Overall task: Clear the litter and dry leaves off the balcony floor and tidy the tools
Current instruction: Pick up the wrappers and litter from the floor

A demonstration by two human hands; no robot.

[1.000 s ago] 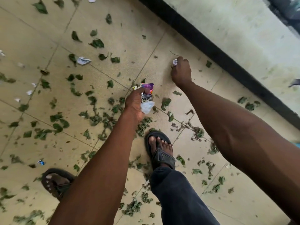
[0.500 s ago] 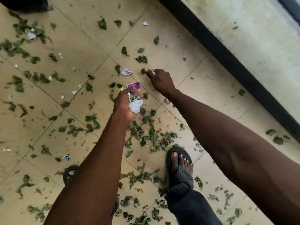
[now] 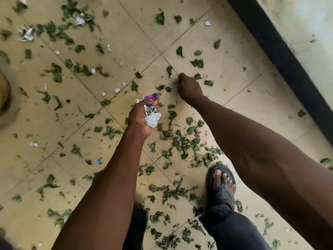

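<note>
Green and dry leaves (image 3: 182, 143) lie scattered over the beige tiled floor (image 3: 126, 38), mixed with small white paper scraps (image 3: 117, 90). My left hand (image 3: 140, 118) grips a bundle of collected litter (image 3: 152, 112): a purple wrapper, foil and white plastic. Further out, my right hand (image 3: 189, 87) is down at the floor with its fingers curled, pinching a pale paper scrap (image 3: 175, 81) that is blurred and mostly hidden by the fingers.
A black skirting strip (image 3: 281, 56) runs along the pale wall (image 3: 306, 24) at the right. My sandalled foot (image 3: 222, 184) stands among leaves at lower right. A blue wrapper (image 3: 98, 161) lies left of my forearm. Crumpled litter (image 3: 28, 34) lies top left, a brownish object (image 3: 3, 92) at the left edge.
My right hand has moved from beside the wall leftward across the tiles onto a white scrap and closed on it. My left hand keeps the same litter bundle.
</note>
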